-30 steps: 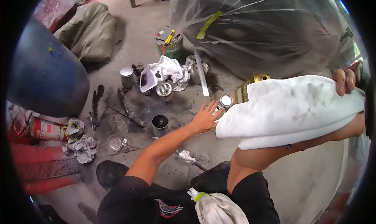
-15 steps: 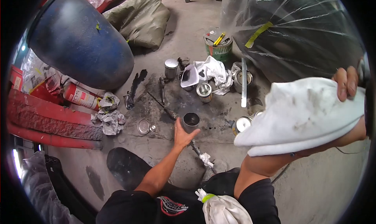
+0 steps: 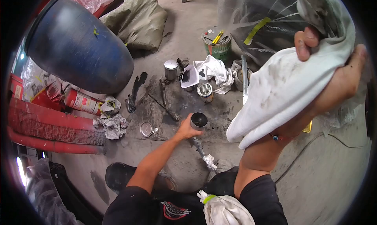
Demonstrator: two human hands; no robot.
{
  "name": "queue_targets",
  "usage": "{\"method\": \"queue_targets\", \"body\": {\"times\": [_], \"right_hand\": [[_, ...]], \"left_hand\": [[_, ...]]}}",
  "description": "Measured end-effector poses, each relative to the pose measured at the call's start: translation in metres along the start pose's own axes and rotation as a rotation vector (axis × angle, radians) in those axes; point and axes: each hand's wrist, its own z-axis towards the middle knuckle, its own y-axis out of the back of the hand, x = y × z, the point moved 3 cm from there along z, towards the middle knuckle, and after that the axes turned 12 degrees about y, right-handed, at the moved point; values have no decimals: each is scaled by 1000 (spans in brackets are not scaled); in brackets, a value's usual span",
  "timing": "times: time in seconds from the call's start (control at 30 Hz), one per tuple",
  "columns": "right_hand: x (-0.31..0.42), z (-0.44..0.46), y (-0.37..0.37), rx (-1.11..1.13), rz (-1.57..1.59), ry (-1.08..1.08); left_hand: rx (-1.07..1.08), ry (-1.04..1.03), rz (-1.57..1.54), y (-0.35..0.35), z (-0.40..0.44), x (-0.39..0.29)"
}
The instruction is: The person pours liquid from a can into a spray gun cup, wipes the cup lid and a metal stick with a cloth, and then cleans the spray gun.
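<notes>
My left hand (image 3: 186, 127) is wrapped round the side of a small metal cup (image 3: 199, 122) with a dark inside, held upright over the stained floor. Raised at the right, my right hand (image 3: 333, 64) grips a smudged white cloth (image 3: 271, 87) that hangs down across my forearm. Just beyond the cup stands an open tin can (image 3: 205, 92). Close to it are a white plastic container (image 3: 190, 76) with dark residue, a crumpled white rag (image 3: 213, 71) and a closed grey can (image 3: 171, 69). A round metal lid (image 3: 146, 129) lies left of my left hand.
A big blue drum (image 3: 80, 44) and a fire extinguisher (image 3: 81, 102) lie at the left, beside a red beam (image 3: 51, 121). Behind stands a green paint can (image 3: 217, 46) with a yellow cutter (image 3: 217, 37) on top. Plastic sheeting (image 3: 251, 16) covers something at the back right.
My left hand has closed round the metal cup, its fingers spread wider before. My right hand has shifted inward and lifted the cloth, folding its upper end over.
</notes>
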Motion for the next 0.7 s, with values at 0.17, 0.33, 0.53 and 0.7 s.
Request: {"method": "queue_targets", "body": {"times": [0.17, 0.33, 0.53, 0.7], "right_hand": [[-8, -6, -21, -248, -114, 7], [-20, -4, -20, -207, -11, -31], [-33, -24, -58, -137, -38, -140], [-29, -29, -69, -24, -37, -135]], "left_hand": [[-35, -258, 76, 110, -21, -96], [-176, -535, 371, 209, -73, -149], [-260, -496, 412, 235, -107, -150], [-193, -264, 486, 218, -99, -143]]}}
